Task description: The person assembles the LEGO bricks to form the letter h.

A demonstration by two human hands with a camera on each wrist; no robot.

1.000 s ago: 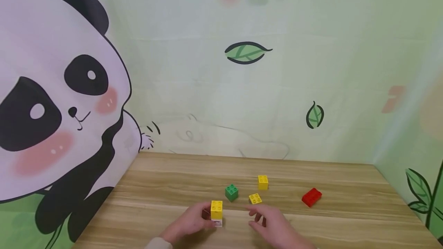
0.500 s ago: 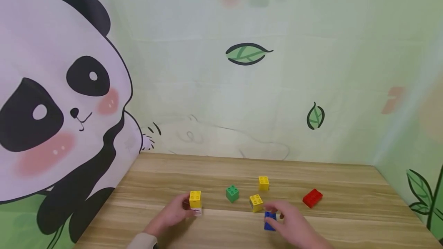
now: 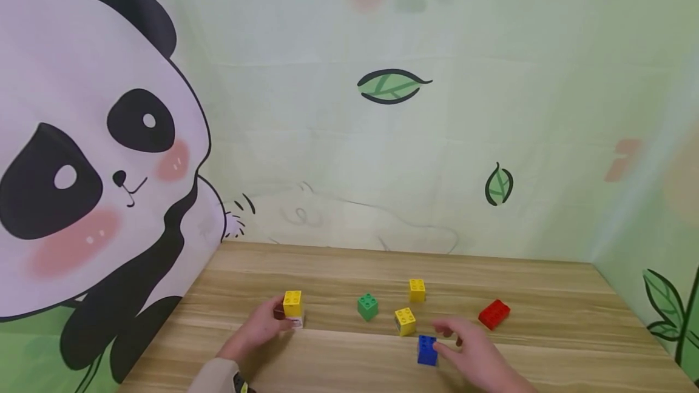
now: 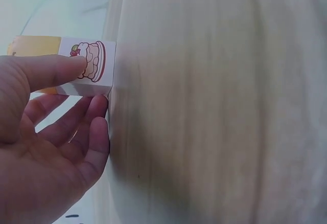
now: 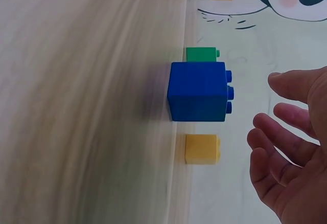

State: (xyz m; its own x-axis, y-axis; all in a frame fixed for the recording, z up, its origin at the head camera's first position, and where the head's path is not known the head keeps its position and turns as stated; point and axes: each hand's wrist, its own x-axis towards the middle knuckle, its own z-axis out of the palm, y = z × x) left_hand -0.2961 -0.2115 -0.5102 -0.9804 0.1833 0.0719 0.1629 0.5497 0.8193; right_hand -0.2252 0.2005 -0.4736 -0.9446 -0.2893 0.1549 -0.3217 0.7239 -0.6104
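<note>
The thumb (image 4: 56,72) of your left hand (image 4: 48,155) conceals part of the cake print (image 4: 94,59) on the white block (image 4: 66,47) and part of the stacked yellow brick (image 4: 40,45), as tabletop (image 4: 204,106) grain blurs beyond your fingertips. Your right hand (image 5: 304,173) is cropped by its wrist view's edge; ahead of its fingers, the blue brick (image 5: 198,91) hides part of the green brick (image 5: 201,54).
</note>
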